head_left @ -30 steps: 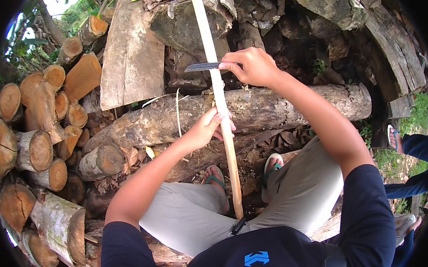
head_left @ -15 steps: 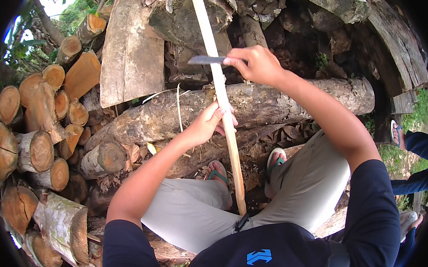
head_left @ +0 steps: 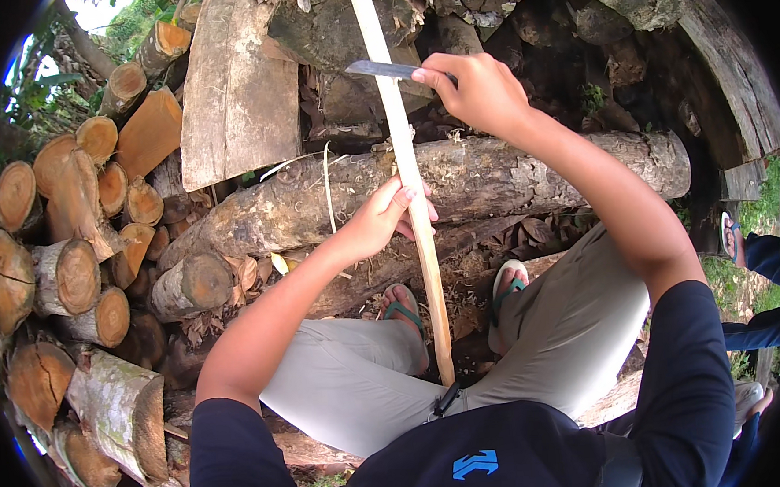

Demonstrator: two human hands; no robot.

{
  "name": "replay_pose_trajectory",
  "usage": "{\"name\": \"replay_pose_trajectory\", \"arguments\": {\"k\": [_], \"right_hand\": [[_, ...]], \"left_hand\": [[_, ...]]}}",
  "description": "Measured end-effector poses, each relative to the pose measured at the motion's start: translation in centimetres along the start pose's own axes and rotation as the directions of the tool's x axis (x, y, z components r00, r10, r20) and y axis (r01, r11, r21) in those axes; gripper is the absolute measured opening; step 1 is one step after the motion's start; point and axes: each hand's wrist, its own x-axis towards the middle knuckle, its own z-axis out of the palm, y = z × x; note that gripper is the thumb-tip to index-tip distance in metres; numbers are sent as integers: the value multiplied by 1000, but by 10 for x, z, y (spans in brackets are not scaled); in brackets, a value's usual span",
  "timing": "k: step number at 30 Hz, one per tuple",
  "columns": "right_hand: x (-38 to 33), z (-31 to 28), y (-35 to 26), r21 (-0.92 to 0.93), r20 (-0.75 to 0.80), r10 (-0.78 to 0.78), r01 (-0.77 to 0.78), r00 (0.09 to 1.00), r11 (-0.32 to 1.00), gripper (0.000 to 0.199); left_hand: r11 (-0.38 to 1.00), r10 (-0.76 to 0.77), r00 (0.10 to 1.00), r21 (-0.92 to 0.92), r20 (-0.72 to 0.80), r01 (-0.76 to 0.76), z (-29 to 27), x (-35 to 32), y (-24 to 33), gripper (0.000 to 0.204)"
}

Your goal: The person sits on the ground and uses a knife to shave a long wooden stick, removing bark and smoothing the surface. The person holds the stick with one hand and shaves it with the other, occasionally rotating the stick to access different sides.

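A long, pale, peeled wooden stick runs from the top of the view down to my lap, its lower end between my thighs. My left hand is closed round the stick near its middle, thumb on the near face. Farther up, my right hand grips a knife whose dark blade lies across the stick, pointing left. The knife's handle is mostly hidden in my fingers. A thin, curled wood shaving hangs beside my left hand.
A thick log lies crosswise beyond my feet. Cut logs are stacked at the left, and a broad wooden slab leans behind them. Weathered timber stands at the far right. Another person's legs show at the right edge.
My right hand and the knife have moved up along the stick, away from me. My left hand keeps its hold at about the same place.
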Motion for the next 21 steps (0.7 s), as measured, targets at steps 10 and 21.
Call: {"name": "replay_pose_trajectory", "arguments": {"k": [10, 21], "right_hand": [[-12, 3, 0, -42, 142, -151, 158, 978, 987, 21], [-22, 7, 3, -38, 249, -317, 336, 915, 941, 22]], "left_hand": [[976, -151, 979, -138, 140, 171, 5, -4, 10, 32], [974, -183, 982, -132, 36, 186, 14, -5, 14, 26]]}}
